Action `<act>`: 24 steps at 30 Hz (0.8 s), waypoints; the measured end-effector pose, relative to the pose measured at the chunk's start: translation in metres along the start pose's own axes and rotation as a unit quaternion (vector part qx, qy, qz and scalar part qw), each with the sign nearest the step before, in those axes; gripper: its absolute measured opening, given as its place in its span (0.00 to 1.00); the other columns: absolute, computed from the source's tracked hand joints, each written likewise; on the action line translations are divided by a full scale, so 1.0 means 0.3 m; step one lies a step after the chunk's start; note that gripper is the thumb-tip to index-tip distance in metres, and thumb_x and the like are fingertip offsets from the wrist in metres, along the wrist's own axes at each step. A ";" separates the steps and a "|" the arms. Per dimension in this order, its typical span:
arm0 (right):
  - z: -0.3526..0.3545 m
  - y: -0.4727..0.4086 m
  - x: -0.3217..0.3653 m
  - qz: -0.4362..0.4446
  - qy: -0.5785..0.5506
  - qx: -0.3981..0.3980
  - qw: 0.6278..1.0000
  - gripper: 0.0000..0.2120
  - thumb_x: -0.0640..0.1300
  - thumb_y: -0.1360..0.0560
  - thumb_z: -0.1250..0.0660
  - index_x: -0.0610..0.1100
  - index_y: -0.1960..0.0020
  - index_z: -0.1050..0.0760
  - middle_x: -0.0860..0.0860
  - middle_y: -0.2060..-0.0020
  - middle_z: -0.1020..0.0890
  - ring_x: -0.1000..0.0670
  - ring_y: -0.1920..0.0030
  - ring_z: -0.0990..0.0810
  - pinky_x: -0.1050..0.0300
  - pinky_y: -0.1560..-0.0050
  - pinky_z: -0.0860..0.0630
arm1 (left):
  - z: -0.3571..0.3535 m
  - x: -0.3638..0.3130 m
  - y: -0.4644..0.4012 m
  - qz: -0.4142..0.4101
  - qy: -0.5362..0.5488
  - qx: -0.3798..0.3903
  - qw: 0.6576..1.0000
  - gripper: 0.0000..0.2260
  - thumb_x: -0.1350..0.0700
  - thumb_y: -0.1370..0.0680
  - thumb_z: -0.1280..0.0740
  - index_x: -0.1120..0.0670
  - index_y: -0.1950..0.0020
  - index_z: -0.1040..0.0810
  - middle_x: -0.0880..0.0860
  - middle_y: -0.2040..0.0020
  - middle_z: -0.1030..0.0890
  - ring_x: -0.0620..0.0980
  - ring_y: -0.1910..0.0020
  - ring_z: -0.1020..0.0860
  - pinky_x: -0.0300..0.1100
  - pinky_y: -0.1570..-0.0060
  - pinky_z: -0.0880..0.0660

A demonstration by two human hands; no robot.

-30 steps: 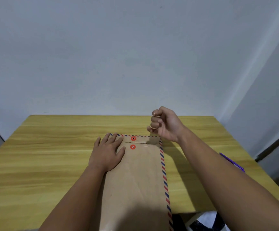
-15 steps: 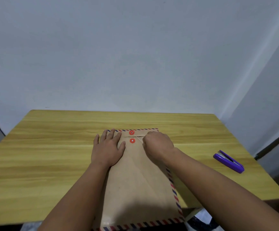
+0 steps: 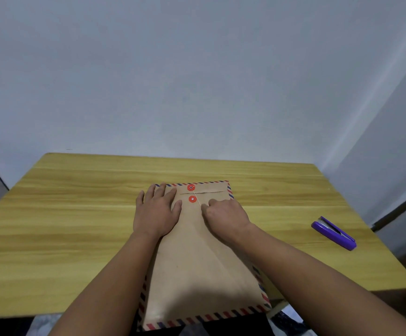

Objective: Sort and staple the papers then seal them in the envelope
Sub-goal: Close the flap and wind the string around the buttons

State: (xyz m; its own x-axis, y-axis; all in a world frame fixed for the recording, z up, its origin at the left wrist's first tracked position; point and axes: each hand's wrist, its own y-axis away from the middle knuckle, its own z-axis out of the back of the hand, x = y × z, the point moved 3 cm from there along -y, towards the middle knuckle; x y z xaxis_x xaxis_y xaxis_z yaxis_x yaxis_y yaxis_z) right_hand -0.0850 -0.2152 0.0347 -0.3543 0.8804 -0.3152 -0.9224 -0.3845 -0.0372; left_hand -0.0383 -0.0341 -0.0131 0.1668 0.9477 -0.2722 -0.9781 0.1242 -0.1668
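- Envelope (image 3: pixel 197 258), brown with a red-and-blue striped border, lies flat at table (image 3: pixel 76 226) centre, its long axis running 12 to 6 o'clock; its near end overhangs the table's 6 o'clock edge.
- Flap (image 3: pixel 207 187) is folded down at the 12 o'clock end, with two red discs (image 3: pixel 191 193), one on the flap and one just below it, and a thin string (image 3: pixel 198 202) running from them toward the right hand.
- Left hand (image 3: pixel 157 212) lies flat, fingers spread, palm pressing the envelope's upper left part, at 9 o'clock of the discs.
- Right hand (image 3: pixel 223 217) rests on the envelope at 4 o'clock of the discs, fingers curled, thumb and forefinger pinching the string.
- Stapler (image 3: pixel 334 232), purple, lies at 3 o'clock, well apart from the envelope.
- Papers cannot be seen.
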 end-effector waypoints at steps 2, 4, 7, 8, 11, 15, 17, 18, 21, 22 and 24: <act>-0.001 -0.001 0.008 -0.003 0.012 0.008 1.000 0.12 0.34 0.19 0.44 0.39 0.41 0.24 0.43 0.50 0.20 0.38 0.52 0.16 0.50 0.61 0.33 | 0.002 0.001 -0.001 0.000 0.006 -0.001 1.000 0.24 0.38 0.17 0.47 0.41 0.23 0.33 0.50 0.19 0.37 0.54 0.18 0.45 0.58 0.21 0.50; 0.000 -0.003 0.021 -0.009 0.024 0.018 1.000 0.13 0.34 0.20 0.43 0.39 0.40 0.24 0.43 0.49 0.19 0.38 0.51 0.16 0.50 0.62 0.31 | 0.002 0.003 -0.003 0.001 0.012 0.001 1.000 0.24 0.38 0.18 0.47 0.41 0.23 0.32 0.49 0.19 0.36 0.54 0.18 0.45 0.58 0.21 0.50; -0.006 -0.014 0.036 -0.019 0.036 0.034 0.999 0.13 0.33 0.20 0.43 0.39 0.39 0.25 0.43 0.49 0.17 0.39 0.51 0.15 0.50 0.61 0.29 | 0.002 0.004 -0.003 0.000 0.019 -0.003 1.000 0.24 0.38 0.18 0.46 0.41 0.23 0.32 0.50 0.19 0.36 0.54 0.18 0.45 0.58 0.21 0.50; -0.010 -0.019 0.037 -0.025 0.037 0.038 0.998 0.13 0.33 0.19 0.43 0.39 0.39 0.25 0.43 0.48 0.17 0.39 0.51 0.15 0.51 0.61 0.29 | 0.002 0.005 -0.003 0.000 0.019 -0.005 1.000 0.24 0.38 0.18 0.46 0.41 0.23 0.31 0.50 0.19 0.36 0.54 0.18 0.45 0.58 0.21 0.50; -0.024 -0.025 0.031 -0.041 0.046 0.042 0.997 0.13 0.32 0.20 0.44 0.39 0.39 0.26 0.43 0.49 0.16 0.40 0.52 0.15 0.51 0.60 0.24 | -0.001 0.007 -0.004 0.002 0.017 -0.005 1.000 0.23 0.38 0.18 0.46 0.41 0.23 0.31 0.50 0.19 0.35 0.54 0.18 0.44 0.58 0.21 0.50; -0.024 -0.022 0.038 -0.037 0.067 0.038 0.996 0.17 0.33 0.19 0.45 0.39 0.33 0.28 0.44 0.48 0.16 0.41 0.51 0.15 0.54 0.65 0.32 | -0.002 0.005 -0.005 0.002 0.018 -0.002 1.000 0.23 0.38 0.18 0.46 0.41 0.23 0.31 0.49 0.19 0.36 0.53 0.18 0.44 0.58 0.21 0.50; -0.007 -0.025 0.045 -0.026 0.079 0.040 0.996 0.19 0.33 0.18 0.45 0.39 0.28 0.31 0.44 0.46 0.16 0.41 0.50 0.15 0.55 0.68 0.36 | -0.002 0.004 -0.005 0.001 0.019 -0.003 1.000 0.23 0.38 0.18 0.46 0.41 0.24 0.31 0.49 0.19 0.35 0.53 0.18 0.44 0.58 0.21 0.50; 0.007 -0.028 0.048 -0.020 0.084 0.045 0.995 0.19 0.33 0.18 0.45 0.39 0.28 0.30 0.45 0.46 0.16 0.41 0.49 0.15 0.56 0.70 0.38 | -0.002 0.005 -0.004 0.001 0.020 -0.004 1.000 0.23 0.38 0.18 0.46 0.41 0.24 0.31 0.50 0.19 0.35 0.54 0.18 0.44 0.58 0.21 0.50; 0.051 -0.032 0.058 0.018 0.097 0.060 0.993 0.17 0.32 0.18 0.45 0.40 0.33 0.25 0.45 0.45 0.16 0.41 0.47 0.16 0.54 0.71 0.37 | -0.004 0.006 -0.004 0.001 0.024 -0.010 1.000 0.23 0.38 0.18 0.45 0.42 0.24 0.30 0.50 0.20 0.34 0.54 0.19 0.43 0.59 0.21 0.49; 0.062 -0.034 0.064 0.032 0.098 0.061 0.993 0.16 0.33 0.18 0.44 0.41 0.35 0.24 0.45 0.45 0.16 0.41 0.47 0.16 0.53 0.68 0.34 | -0.004 0.006 -0.003 0.000 0.024 -0.011 1.000 0.23 0.38 0.18 0.45 0.42 0.25 0.30 0.50 0.20 0.34 0.54 0.19 0.43 0.59 0.21 0.49; 0.073 -0.042 0.071 0.030 0.074 0.057 0.995 0.15 0.35 0.17 0.44 0.42 0.37 0.22 0.45 0.44 0.16 0.41 0.46 0.16 0.52 0.60 0.31 | -0.003 0.005 -0.004 0.001 0.022 -0.010 1.000 0.22 0.39 0.17 0.45 0.42 0.24 0.30 0.50 0.20 0.34 0.54 0.19 0.43 0.59 0.22 0.49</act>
State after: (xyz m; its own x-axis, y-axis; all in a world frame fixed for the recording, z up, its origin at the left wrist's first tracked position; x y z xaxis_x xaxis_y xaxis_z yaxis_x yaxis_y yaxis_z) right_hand -0.0842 -0.1853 0.0492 -0.3909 0.8027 -0.4503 -0.9144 -0.3944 0.0907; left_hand -0.0367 -0.0331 -0.0140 0.1715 0.9337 -0.3144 -0.9757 0.1168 -0.1854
